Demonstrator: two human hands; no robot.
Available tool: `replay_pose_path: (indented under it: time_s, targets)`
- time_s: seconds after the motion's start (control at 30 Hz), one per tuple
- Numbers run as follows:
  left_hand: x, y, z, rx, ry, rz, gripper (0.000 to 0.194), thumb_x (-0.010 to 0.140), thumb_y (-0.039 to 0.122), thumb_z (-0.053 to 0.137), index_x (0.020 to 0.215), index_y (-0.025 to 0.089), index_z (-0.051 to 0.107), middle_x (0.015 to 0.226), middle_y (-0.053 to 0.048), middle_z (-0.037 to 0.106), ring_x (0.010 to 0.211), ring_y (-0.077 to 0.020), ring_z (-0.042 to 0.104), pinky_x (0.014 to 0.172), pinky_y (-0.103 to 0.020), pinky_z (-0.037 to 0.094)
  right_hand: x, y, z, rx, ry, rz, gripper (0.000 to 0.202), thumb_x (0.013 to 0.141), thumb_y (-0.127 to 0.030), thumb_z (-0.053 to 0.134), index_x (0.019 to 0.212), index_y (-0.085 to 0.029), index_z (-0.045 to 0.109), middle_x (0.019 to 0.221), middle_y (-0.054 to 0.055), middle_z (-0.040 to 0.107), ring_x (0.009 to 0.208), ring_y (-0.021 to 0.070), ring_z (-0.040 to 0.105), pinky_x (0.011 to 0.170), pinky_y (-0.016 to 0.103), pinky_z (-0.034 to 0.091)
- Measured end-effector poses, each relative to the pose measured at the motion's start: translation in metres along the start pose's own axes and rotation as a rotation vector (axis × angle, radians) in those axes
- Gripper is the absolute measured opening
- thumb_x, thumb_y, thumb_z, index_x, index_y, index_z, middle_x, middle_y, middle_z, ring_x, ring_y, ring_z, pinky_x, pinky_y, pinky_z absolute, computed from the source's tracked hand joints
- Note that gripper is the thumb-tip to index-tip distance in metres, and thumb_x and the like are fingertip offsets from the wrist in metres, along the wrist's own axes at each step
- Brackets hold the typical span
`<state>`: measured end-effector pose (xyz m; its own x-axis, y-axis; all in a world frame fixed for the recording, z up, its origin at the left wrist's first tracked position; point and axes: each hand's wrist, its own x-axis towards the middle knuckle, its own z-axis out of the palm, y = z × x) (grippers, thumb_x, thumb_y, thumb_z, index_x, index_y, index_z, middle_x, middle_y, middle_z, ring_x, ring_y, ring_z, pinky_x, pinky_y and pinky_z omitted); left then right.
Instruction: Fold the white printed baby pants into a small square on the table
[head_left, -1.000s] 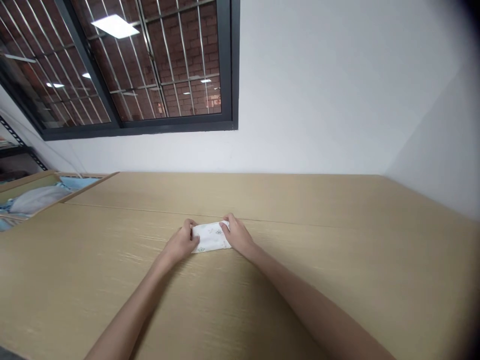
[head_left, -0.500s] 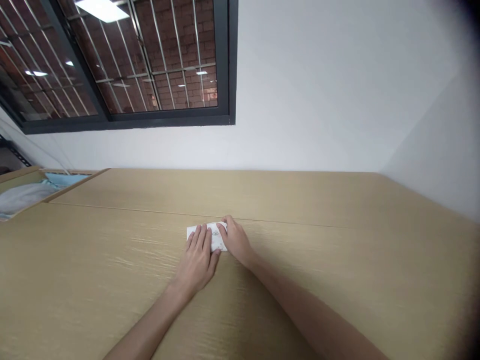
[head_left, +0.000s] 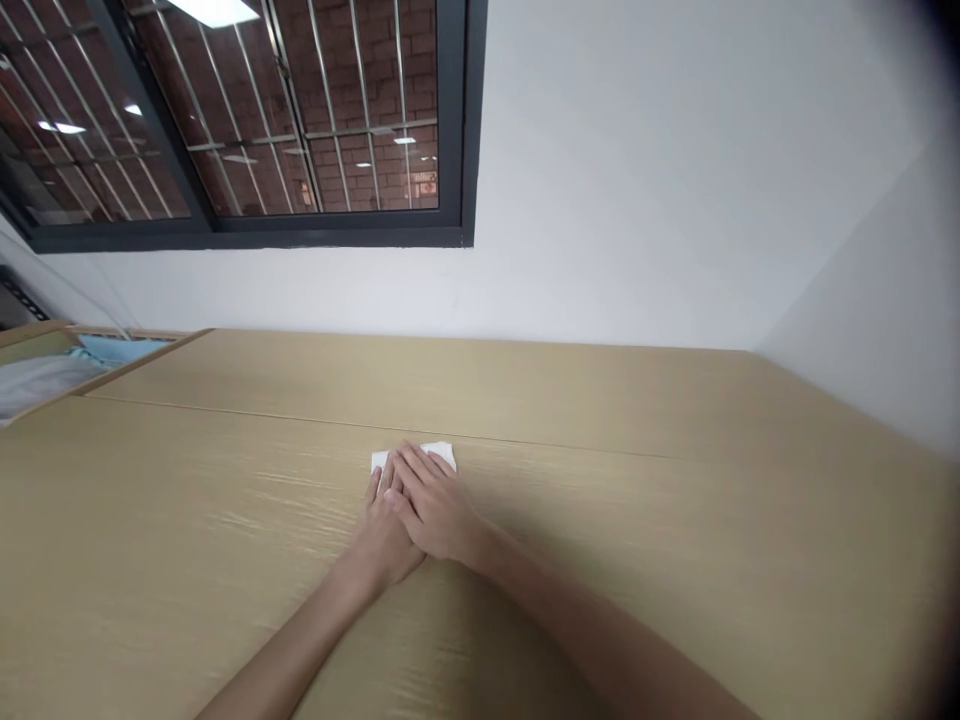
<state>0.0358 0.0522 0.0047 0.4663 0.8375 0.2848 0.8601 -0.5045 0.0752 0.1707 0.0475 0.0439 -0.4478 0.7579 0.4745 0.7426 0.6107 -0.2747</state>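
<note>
A flat white piece, perhaps a folded tissue (head_left: 443,452), lies on the tan surface (head_left: 187,580) just in front of a thin seam. My left hand (head_left: 381,535) rests flat on it with fingers stretched out. Across the back of those fingers lies my right hand (head_left: 444,518), palm down and fingers extended, its fingertips reaching over the white piece. Only the piece's upper corners show; the two hands hide most of it.
A white wall (head_left: 615,200) rises behind the surface. Above on the left is a dark-framed window (head_left: 322,232) with metal bars beyond it. At the far left a wood-edged box (head_left: 142,357) holds white and blue soft material.
My right hand has moved left, off the right end of the white piece and onto my left hand. My left hand has stayed on the white piece. The view has shifted slightly.
</note>
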Motion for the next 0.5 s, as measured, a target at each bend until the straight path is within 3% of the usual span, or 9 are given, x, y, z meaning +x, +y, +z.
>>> replay_pose_path:
  time_s: [0.1, 0.17, 0.3, 0.5]
  targets:
    - [-0.003, -0.007, 0.003, 0.005, 0.041, -0.094, 0.08, 0.087, 0.031, 0.048, 0.156, 0.002, 0.024, 0.164, -0.025, 0.019, 0.154, -0.0373, 0.011, 0.123, -0.057, 0.021, -0.004, 0.009, 0.006, -0.036, -0.022, 0.086, 0.056, 0.108, -0.042, 0.031, 0.152, -0.01, 0.043, 0.159, 0.014, 0.041, 0.151, 0.0256, 0.03, 0.126, 0.048, 0.02]
    - [-0.006, -0.016, 0.005, -0.001, 0.067, -0.137, 0.079, 0.09, 0.037, 0.045, 0.154, -0.006, 0.023, 0.162, -0.031, 0.019, 0.153, -0.0392, 0.015, 0.122, -0.058, 0.024, -0.006, 0.015, 0.006, -0.05, -0.021, 0.131, 0.058, 0.107, -0.043, 0.032, 0.153, -0.009, 0.042, 0.16, 0.015, 0.038, 0.151, 0.027, 0.029, 0.126, 0.049, 0.02]
    - [-0.009, -0.031, 0.011, -0.026, 0.105, -0.145, 0.089, 0.094, 0.059, 0.04, 0.153, -0.006, 0.022, 0.158, -0.035, 0.025, 0.152, -0.0413, 0.02, 0.119, -0.061, 0.028, -0.009, 0.023, 0.003, -0.04, -0.03, 0.176, 0.059, 0.107, -0.042, 0.032, 0.156, -0.009, 0.036, 0.162, 0.016, 0.033, 0.152, 0.0291, 0.028, 0.123, 0.051, 0.025]
    - [-0.009, -0.03, 0.004, -0.023, 0.156, -0.102, 0.093, 0.097, 0.061, 0.038, 0.15, -0.013, 0.019, 0.157, -0.041, 0.02, 0.152, -0.0444, 0.014, 0.119, -0.062, 0.028, -0.013, 0.032, 0.003, -0.043, -0.026, 0.206, 0.058, 0.107, -0.038, 0.03, 0.155, -0.006, 0.035, 0.162, 0.02, 0.032, 0.153, 0.0306, 0.025, 0.123, 0.051, 0.025]
